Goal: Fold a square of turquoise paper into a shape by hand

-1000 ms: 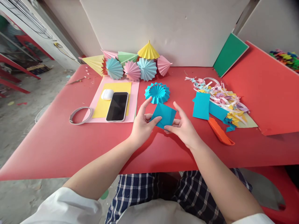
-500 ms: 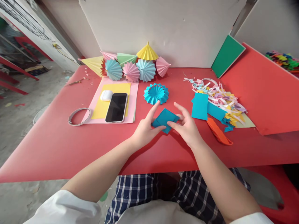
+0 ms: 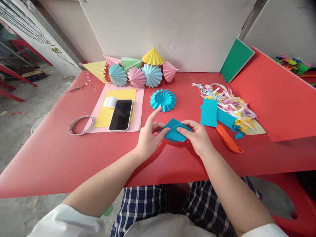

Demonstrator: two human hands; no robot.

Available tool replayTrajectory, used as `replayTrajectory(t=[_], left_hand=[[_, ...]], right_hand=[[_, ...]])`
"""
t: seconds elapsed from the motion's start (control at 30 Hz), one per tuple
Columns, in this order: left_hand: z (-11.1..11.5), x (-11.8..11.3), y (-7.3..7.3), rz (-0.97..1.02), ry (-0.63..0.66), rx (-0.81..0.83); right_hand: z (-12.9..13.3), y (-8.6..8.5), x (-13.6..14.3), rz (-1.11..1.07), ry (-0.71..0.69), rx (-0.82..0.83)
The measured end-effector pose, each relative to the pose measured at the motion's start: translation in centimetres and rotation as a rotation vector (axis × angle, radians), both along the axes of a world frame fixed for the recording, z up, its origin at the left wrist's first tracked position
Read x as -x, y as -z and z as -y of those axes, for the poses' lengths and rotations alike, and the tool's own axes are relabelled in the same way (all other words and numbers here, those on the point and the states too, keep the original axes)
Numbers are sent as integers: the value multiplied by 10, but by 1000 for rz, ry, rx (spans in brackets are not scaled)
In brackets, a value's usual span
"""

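Note:
Between my two hands, above the red table (image 3: 108,164), is a folded piece of blue paper (image 3: 175,132). My left hand (image 3: 151,133) pinches its left edge between thumb and fingers, the index finger pointing up and away. The right edge is pinched by my right hand (image 3: 197,135), thumb on top and the other fingers behind. Just beyond the hands lies a pleated blue paper ring (image 3: 163,100). A flat blue paper sheet (image 3: 209,113) rests to the right of my right hand, with an orange-handled cutter or comb-like tool (image 3: 229,140) below it.
Several pleated paper umbrellas (image 3: 137,76) stand along the back. At left, a phone (image 3: 120,115) and a white case (image 3: 110,102) lie on yellow and pink paper, beside a ring-shaped band (image 3: 81,125). Paper scraps (image 3: 234,105) pile up at right, near a leaning red board (image 3: 278,102).
The folded blue paper has turned in my hands and now shows a wider shape. My right fingers have drawn in around its edge; the left index finger still sticks up.

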State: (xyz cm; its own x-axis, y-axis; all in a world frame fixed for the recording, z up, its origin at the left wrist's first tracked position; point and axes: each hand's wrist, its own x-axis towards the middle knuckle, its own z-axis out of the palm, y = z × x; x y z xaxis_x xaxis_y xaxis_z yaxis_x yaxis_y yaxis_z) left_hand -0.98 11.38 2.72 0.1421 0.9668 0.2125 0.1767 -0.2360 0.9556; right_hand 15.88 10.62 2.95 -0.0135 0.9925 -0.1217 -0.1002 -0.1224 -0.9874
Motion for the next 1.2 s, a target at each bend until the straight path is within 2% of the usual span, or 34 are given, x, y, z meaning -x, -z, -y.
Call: replayTrajectory(t=[0.23,0.5,0.63,0.8,1.0,1.1,1.2], left_hand=[[3,-1,-4,-59,85,92],[2,0,-6,-91,130,99],[0,1,-6,-118,155,123],[-1,1,-3,-150,218,197],[-4,-2,11,-173,288,232],[-2,-3,16,-364,258,69],[6,-4,19,-680,235,-288]], right_hand=[[-1,6,-1,18,102,-52],[-1,5,-3,69,54,-87],[-4,6,-12,131,72,-146],[-7,3,-32,405,16,-139],[-3,4,-38,274,-140,-4],[-3,12,-36,400,-178,-29],[-3,18,-37,539,-197,-80]])
